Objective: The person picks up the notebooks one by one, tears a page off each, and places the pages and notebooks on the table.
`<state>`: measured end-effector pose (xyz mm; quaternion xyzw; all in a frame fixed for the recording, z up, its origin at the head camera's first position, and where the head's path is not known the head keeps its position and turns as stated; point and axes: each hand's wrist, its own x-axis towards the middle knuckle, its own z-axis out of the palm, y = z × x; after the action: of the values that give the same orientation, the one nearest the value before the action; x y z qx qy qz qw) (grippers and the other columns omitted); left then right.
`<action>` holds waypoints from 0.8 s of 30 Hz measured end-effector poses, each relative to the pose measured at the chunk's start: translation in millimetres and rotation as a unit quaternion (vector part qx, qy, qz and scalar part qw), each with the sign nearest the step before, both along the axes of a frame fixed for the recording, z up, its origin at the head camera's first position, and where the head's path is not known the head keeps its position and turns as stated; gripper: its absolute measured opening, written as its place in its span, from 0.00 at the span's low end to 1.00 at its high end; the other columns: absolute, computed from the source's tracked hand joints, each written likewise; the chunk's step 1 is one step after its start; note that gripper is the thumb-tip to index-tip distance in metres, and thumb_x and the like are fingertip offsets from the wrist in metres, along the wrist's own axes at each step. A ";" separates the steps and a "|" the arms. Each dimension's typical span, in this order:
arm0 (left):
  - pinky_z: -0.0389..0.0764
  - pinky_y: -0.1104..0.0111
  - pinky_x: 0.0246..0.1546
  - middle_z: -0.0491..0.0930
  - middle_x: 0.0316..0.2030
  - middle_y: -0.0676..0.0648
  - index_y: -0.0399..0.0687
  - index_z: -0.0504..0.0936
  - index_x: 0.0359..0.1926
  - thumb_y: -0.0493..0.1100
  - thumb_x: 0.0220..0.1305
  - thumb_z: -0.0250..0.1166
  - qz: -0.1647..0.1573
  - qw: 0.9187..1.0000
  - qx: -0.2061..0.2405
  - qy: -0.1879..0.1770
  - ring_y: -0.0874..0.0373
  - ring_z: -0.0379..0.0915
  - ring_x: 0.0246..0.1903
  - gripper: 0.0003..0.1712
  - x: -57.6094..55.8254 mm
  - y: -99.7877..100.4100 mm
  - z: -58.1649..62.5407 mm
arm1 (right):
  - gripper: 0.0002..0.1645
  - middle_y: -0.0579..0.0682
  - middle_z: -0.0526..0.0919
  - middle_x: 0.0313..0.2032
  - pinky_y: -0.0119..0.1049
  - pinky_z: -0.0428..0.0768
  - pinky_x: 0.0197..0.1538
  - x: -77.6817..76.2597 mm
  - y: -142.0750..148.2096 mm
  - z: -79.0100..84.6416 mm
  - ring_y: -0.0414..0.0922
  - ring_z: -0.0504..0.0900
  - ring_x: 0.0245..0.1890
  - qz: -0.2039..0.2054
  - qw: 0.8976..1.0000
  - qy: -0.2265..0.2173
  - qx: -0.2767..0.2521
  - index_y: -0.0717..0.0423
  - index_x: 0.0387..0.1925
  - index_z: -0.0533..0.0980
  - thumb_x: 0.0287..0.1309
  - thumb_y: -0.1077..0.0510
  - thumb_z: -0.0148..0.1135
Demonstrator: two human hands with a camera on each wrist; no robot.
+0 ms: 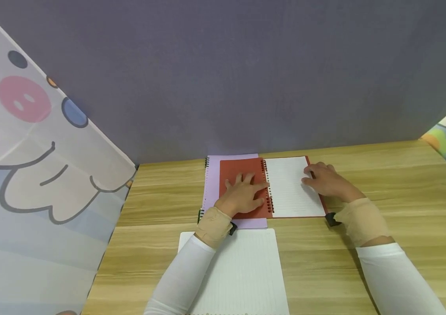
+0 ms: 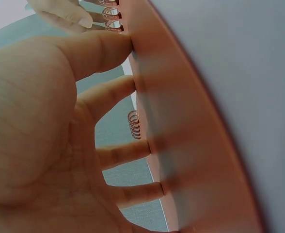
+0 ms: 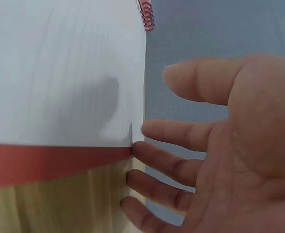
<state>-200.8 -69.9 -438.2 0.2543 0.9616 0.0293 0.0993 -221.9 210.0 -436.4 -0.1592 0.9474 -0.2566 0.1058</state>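
Note:
A red spiral notebook (image 1: pixel 226 175) lies spread flat, its red cover on the left and a white lined page (image 1: pixel 286 188) on the right. My left hand (image 1: pixel 242 197) presses on the red cover with fingers spread; in the left wrist view the fingertips (image 2: pixel 128 43) touch it. At the page's right edge is my right hand (image 1: pixel 327 179), fingers extended and a little bent. In the right wrist view its fingertips (image 3: pixel 138 148) reach the page edge and the red border, while the thumb stands apart from the paper. Nothing is held in either hand.
Beneath the red notebook lies a larger lilac notebook (image 1: pixel 212 188) with dark rings. Nearer the body, a white lined notebook page (image 1: pixel 242 271) lies partly under the left forearm. The wooden table (image 1: pixel 396 175) ends at a grey panel (image 1: pixel 246 87); a cartoon-printed curtain (image 1: pixel 49 183) hangs at left.

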 end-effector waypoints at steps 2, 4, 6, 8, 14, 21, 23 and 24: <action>0.49 0.36 0.52 0.49 0.67 0.47 0.79 0.57 0.66 0.62 0.63 0.48 0.000 1.000 -0.004 0.000 0.40 0.42 0.65 0.29 -0.3 -0.2 -0.7 | 0.33 0.64 0.64 0.57 0.52 0.55 0.54 -3.9 3.8 -2.0 0.60 0.56 0.55 -0.002 1.000 -0.013 -0.023 0.65 0.60 0.62 0.64 0.45 0.47; 0.49 0.36 0.52 0.49 0.68 0.47 0.79 0.58 0.65 0.62 0.63 0.48 0.001 1.000 -0.005 -0.002 0.40 0.42 0.65 0.29 -0.2 -0.4 -0.7 | 0.34 0.65 0.62 0.59 0.52 0.55 0.56 -7.7 7.0 -3.6 0.62 0.54 0.59 -0.009 0.998 -0.031 -0.054 0.66 0.63 0.57 0.65 0.46 0.46; 0.49 0.36 0.52 0.49 0.68 0.47 0.79 0.58 0.65 0.62 0.63 0.48 0.001 1.000 -0.005 -0.005 0.40 0.41 0.65 0.29 0.1 -0.8 -0.4 | 0.35 0.66 0.60 0.60 0.53 0.58 0.57 -10.5 9.0 -4.2 0.63 0.54 0.61 -0.020 0.995 -0.051 -0.084 0.65 0.66 0.52 0.66 0.47 0.45; 0.48 0.35 0.51 0.49 0.68 0.47 0.79 0.58 0.65 0.62 0.63 0.48 0.002 1.000 -0.004 -0.007 0.39 0.41 0.65 0.29 0.1 -0.9 0.3 | 0.36 0.66 0.59 0.61 0.52 0.61 0.56 -13.3 10.3 -4.8 0.62 0.55 0.62 -0.029 0.992 -0.064 -0.108 0.64 0.67 0.48 0.67 0.49 0.44; 0.48 0.35 0.51 0.48 0.68 0.48 0.81 0.57 0.65 0.62 0.63 0.48 0.003 1.000 -0.004 -0.009 0.40 0.41 0.65 0.28 -0.8 0.5 -0.9 | 0.35 0.66 0.55 0.63 0.49 0.63 0.55 -19.5 11.7 -5.2 0.60 0.56 0.62 -0.051 0.980 -0.094 -0.171 0.61 0.69 0.44 0.68 0.53 0.41; 0.48 0.35 0.51 0.48 0.68 0.49 0.83 0.56 0.65 0.62 0.63 0.47 0.000 1.000 -0.002 -0.010 0.40 0.42 0.65 0.28 -0.7 3.7 -3.6 | 0.32 0.63 0.53 0.65 0.49 0.61 0.56 -26.2 13.8 -6.9 0.59 0.54 0.62 -0.073 0.975 -0.095 -0.187 0.61 0.68 0.46 0.66 0.57 0.40; 0.48 0.35 0.51 0.48 0.68 0.49 0.83 0.56 0.65 0.62 0.63 0.47 0.002 1.000 -0.001 -0.008 0.40 0.42 0.65 0.28 -0.6 3.4 -3.6 | 0.32 0.63 0.51 0.66 0.49 0.58 0.58 -29.1 15.5 -8.8 0.59 0.52 0.64 -0.071 0.971 -0.097 -0.205 0.62 0.68 0.45 0.66 0.59 0.38; 0.48 0.35 0.51 0.48 0.68 0.49 0.83 0.57 0.65 0.62 0.63 0.47 0.002 1.000 -0.001 -0.007 0.40 0.41 0.65 0.28 -0.3 3.2 -3.2 | 0.32 0.62 0.51 0.66 0.49 0.57 0.59 -30.5 16.5 -9.9 0.59 0.51 0.65 -0.068 0.969 -0.099 -0.216 0.63 0.68 0.45 0.66 0.60 0.38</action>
<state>-201.2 -66.7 -441.4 0.2516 0.9615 0.0307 0.1065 -252.4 226.5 -446.4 -0.0870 0.8631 -0.4762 0.1442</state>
